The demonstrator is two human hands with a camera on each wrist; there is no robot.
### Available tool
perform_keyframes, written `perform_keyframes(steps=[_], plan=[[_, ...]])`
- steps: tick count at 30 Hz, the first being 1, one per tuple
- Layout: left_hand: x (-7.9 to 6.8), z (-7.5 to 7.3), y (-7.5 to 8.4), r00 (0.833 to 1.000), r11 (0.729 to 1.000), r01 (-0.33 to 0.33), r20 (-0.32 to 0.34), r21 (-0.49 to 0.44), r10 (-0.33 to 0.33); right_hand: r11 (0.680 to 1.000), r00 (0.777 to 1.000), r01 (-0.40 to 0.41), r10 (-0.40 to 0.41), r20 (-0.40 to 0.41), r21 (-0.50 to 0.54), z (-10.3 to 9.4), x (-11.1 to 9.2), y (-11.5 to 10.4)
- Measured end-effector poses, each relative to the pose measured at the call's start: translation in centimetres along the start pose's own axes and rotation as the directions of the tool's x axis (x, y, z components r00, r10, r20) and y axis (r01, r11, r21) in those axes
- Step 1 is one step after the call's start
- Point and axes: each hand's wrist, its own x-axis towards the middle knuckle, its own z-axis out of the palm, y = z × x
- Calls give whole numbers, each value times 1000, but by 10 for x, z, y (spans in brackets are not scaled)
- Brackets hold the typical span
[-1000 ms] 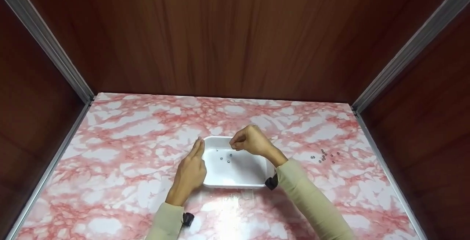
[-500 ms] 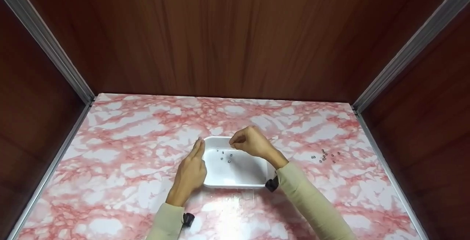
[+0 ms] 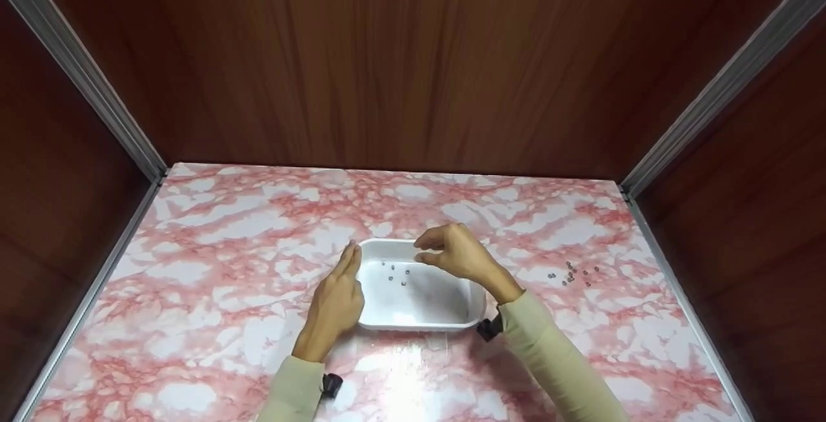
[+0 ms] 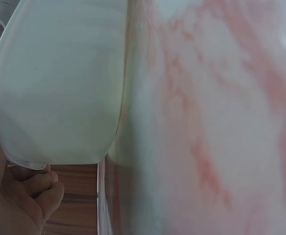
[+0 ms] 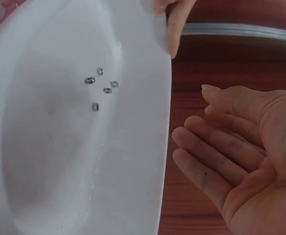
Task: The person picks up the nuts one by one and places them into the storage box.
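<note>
A white rectangular container point(image 3: 419, 326) stands on the table with several small metal nuts point(image 5: 95, 106) lying on its floor, towards its far left part. My left hand point(image 3: 335, 302) rests against the container's left side, fingers stretched along the outer wall up to the rim. In the left wrist view the container wall point(image 4: 59, 98) fills the upper left, beside that hand. Over the container's far right part hovers my right hand point(image 3: 461, 254), thumb and fingers parted. The right wrist view shows its palm point(image 5: 245, 161) with nothing held, just beyond the rim.
More loose nuts point(image 3: 571, 276) lie scattered on the marbled red-and-white table point(image 3: 213, 267), right of the container. Brown wood-look panels point(image 3: 387, 73) enclose the back and both sides, with grey metal strips point(image 3: 716, 80) at the corners.
One more nut lies in the container than a second ago. My right thumb and fingers, earlier together, have parted, and that hand has shifted slightly right. My left hand has stayed put.
</note>
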Motion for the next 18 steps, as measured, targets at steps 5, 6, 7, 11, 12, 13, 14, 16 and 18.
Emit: perform_keyframes(steps=[5, 6, 7, 11, 12, 13, 14, 16, 18], plan=[[1, 0, 1, 1000, 1000, -10, -5, -1, 10, 1000, 999, 5, -6, -49, -24, -6, -9, 3], [1, 0, 1, 1000, 1000, -11, -4, -1, 11, 1000, 998, 5, -7, -59, -28, -8, -11, 5], [1, 0, 1, 1000, 1000, -12, -4, 0, 12, 1000, 997, 5, -7, -71, -30, -9, -13, 6], [1, 0, 1, 1000, 1000, -10, -4, -3, 10, 1000, 992, 6, -9, -128, -27, -17, -22, 11], [1, 0, 1, 1000, 1000, -10, -4, -4, 10, 1000, 989, 6, -9, -146, -27, -19, -24, 13], [1, 0, 0, 1000, 1000, -10, -3, -6, 10, 1000, 987, 4, -8, -163, -27, -21, -27, 14], [1, 0, 0, 1000, 1000, -9, -2, -7, 9, 1000, 984, 3, -8, -179, -28, -23, -30, 15], [0, 0, 0, 1000, 1000, -6, 6, -14, 6, 1000, 977, -3, -2, -211, -22, -27, -36, 19], [0, 0, -1, 1000, 1000, -4, 12, -18, 4, 1000, 971, -14, 12, -239, -9, -30, -43, 22]])
